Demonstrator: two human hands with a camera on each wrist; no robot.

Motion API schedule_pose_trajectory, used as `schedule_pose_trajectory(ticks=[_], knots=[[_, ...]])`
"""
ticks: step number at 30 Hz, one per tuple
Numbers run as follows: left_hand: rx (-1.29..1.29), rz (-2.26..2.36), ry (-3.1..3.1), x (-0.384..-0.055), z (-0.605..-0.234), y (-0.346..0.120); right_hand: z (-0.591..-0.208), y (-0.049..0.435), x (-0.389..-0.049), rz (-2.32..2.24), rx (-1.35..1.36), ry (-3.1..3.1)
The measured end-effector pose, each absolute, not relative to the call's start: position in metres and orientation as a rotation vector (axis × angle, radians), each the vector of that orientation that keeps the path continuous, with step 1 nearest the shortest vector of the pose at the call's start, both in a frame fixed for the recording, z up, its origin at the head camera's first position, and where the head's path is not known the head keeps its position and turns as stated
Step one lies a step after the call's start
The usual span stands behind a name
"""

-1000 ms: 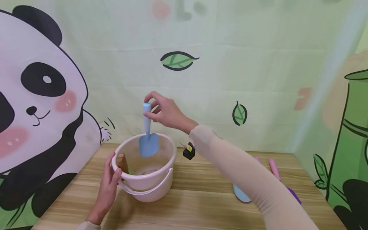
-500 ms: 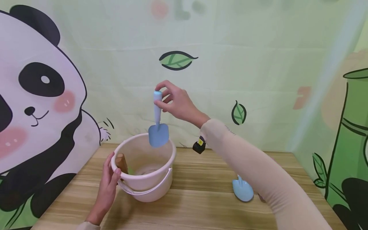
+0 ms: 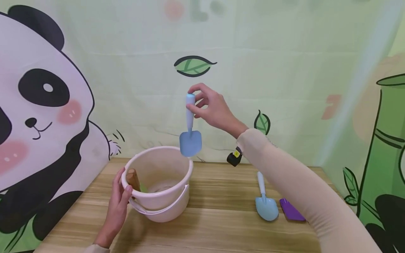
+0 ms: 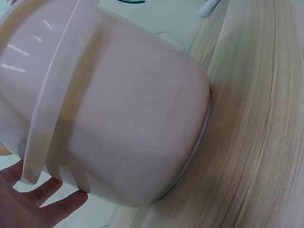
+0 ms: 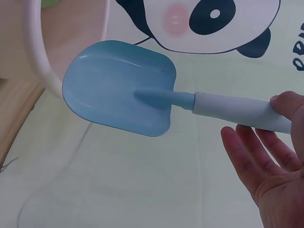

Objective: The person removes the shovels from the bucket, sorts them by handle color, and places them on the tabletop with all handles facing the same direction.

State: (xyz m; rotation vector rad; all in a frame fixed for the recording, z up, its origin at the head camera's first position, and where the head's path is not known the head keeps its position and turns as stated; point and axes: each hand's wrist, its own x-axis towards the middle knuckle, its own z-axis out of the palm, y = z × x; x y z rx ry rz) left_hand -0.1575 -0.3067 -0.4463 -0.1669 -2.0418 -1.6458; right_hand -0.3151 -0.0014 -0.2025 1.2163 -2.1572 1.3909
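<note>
Blue toy spade (image 3: 191,143) hangs almost upright in the right hand (image 3: 216,109), its broad, square-cornered blade pointing down. The fingers of that hand pinch the pale handle (image 3: 190,114) near its top: the thumb lies along the side and the index fingertip rests on the light-blue end, while the other fingers curl behind it. From the head camera, the lower corner of the blade overlaps the far right rim of a pale pink bucket (image 3: 158,202), and most of the blade shows above that rim.

The bucket stands on the wood-grain worktop (image 3: 218,225), its carrying handle lowered across the front. The left hand (image 3: 117,205) grips its left side, thumb at the front of the rim and fingers against the outer wall just below it. Inside, against the left wall, are a brown object (image 3: 133,180) and beside it something green (image 3: 143,187), both too hidden to identify.

To the right, well apart from the bucket, a round-bladed light-blue toy trowel (image 3: 266,208) lies with its handle pointing away. Just beside it, a purple tool (image 3: 291,211) is partly covered by the right sleeve (image 3: 284,172).
</note>
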Motion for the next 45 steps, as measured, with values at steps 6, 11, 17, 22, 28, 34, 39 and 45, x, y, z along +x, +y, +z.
schedule_pose_trajectory(ticks=[6, 11, 17, 22, 28, 34, 39, 45], knots=[[-0.174, -1.647, -2.045, -0.157, -0.446, -0.306, -0.204, 0.021, -0.316, 1.419, 1.141, -2.186], [-0.163, -1.656, -2.042, -0.156, -0.445, -0.308, -0.209, 0.037, -0.319, 1.431, 1.087, -2.212], [-0.153, -1.652, -2.046, -0.154, -0.446, -0.308, -0.217, 0.054, -0.325, 1.406, 1.031, -2.238], [-0.150, -1.648, -2.048, -0.153, -0.445, -0.308, -0.225, 0.065, -0.328, 1.401, 0.992, -2.261], [-0.147, -1.644, -2.055, -0.154, -0.445, -0.308, -0.233, 0.076, -0.330, 1.392, 0.960, -2.275], [-0.160, -1.643, -2.051, -0.155, -0.447, -0.308, -0.240, 0.084, -0.330, 1.398, 0.917, -2.308], [-0.158, -1.640, -2.054, -0.154, -0.448, -0.308, -0.250, 0.092, -0.333, 1.419, 0.894, -2.324], [-0.164, -1.646, -2.043, -0.154, -0.448, -0.308, -0.267, 0.105, -0.340, 1.431, 0.896, -2.321]])
